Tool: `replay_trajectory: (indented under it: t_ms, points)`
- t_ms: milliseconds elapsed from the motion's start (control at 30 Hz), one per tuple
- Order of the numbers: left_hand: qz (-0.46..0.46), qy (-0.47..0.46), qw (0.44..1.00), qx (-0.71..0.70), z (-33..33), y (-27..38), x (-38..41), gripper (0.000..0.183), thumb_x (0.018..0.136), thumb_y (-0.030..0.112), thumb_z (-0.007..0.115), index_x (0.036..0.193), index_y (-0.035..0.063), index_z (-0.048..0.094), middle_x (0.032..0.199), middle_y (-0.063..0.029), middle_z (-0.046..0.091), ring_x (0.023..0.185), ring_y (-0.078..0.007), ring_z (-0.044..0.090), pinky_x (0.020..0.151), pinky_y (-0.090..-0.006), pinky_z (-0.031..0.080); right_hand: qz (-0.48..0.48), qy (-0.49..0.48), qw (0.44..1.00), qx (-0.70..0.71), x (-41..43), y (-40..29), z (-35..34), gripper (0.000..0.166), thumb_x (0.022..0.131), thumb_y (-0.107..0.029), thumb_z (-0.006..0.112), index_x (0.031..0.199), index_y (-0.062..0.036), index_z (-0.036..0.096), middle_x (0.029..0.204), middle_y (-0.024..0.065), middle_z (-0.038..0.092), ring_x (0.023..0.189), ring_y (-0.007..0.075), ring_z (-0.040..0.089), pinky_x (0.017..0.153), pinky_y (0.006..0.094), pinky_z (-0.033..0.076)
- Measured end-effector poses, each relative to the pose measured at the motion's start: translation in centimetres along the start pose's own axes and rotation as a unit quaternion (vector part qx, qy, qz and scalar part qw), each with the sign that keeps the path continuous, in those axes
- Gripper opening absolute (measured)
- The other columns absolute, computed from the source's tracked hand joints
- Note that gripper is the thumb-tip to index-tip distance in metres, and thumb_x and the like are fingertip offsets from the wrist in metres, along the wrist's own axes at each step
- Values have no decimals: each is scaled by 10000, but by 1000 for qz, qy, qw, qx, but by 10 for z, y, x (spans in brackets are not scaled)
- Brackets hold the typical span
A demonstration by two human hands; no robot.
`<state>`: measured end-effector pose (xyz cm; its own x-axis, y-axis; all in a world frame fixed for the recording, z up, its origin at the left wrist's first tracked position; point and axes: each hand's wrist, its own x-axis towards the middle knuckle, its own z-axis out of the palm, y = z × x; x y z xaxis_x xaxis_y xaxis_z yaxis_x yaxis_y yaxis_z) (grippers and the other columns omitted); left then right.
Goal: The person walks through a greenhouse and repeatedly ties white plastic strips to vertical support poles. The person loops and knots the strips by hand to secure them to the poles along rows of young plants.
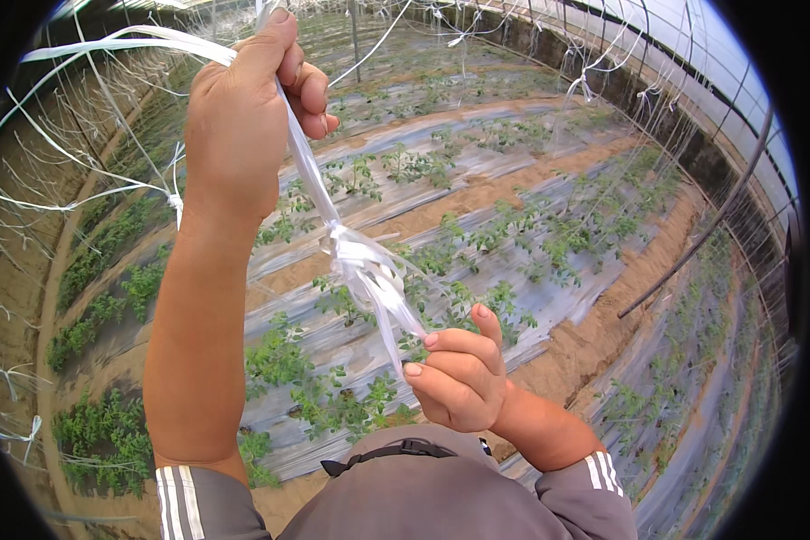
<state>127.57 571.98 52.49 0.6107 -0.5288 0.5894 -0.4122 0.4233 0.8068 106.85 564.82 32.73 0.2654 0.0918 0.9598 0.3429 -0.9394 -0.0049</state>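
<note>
My left hand (243,108), raised at the top left, is closed around a bundle of white plastic twine (314,179). Loose strands of it trail off to the left from the fist. Below the fist the bundle runs down to a bunched, looped knot (368,263) in front of my chest. Two tails leave the knot, and my right hand (455,374) pinches them at its fingertips, lower right of the knot. The bundle looks stretched between both hands.
Rows of young tomato-like plants (277,358) grow through plastic mulch film (391,216) with bare soil between. White strings with knots (175,200) hang at left and upper right. A dark curved rod (709,236) slants at right, before a low wall (709,158).
</note>
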Motion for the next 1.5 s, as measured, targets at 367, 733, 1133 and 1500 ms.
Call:
replay_trajectory:
  t_ms: [367, 733, 1133, 1500]
  points:
    - [72, -100, 992, 7, 28, -56, -45, 656, 1021, 420, 547, 1464, -46, 416, 1381, -202, 545, 1202, -249, 573, 1065, -407, 406, 658, 211, 612, 385, -135, -47, -29, 506, 949, 19, 650, 1413, -34, 455, 1328, 129, 537, 1013, 178, 647, 848, 333, 583]
    - [-262, -167, 889, 336, -150, -463, -459, 306, 947, 231, 661, 1066, -44, 724, 1018, -180, 747, 895, -307, 686, 844, -396, 546, 876, 162, 373, -260, -426, -218, -171, 228, 855, -262, 701, 979, -81, 763, 943, 131, 761, 880, 292, 729, 801, 402, 564]
    - [-224, -416, 863, 179, 199, -456, -307, 358, 969, 238, 637, 1224, -13, 637, 959, -132, 736, 752, -199, 667, 675, -330, 541, 935, -7, 299, -188, -540, -270, -236, 329, 883, -358, 650, 1067, -110, 762, 1059, 159, 745, 1001, 340, 701, 877, 444, 542]
    - [-60, -756, 632, 162, 478, -380, -407, 449, 996, 294, 599, 1265, -64, 614, 1063, -201, 713, 914, -301, 706, 780, -395, 585, 846, 379, 99, -361, -497, -386, -193, 310, 877, -335, 656, 1039, -87, 749, 1025, 193, 731, 994, 387, 677, 870, 482, 527]
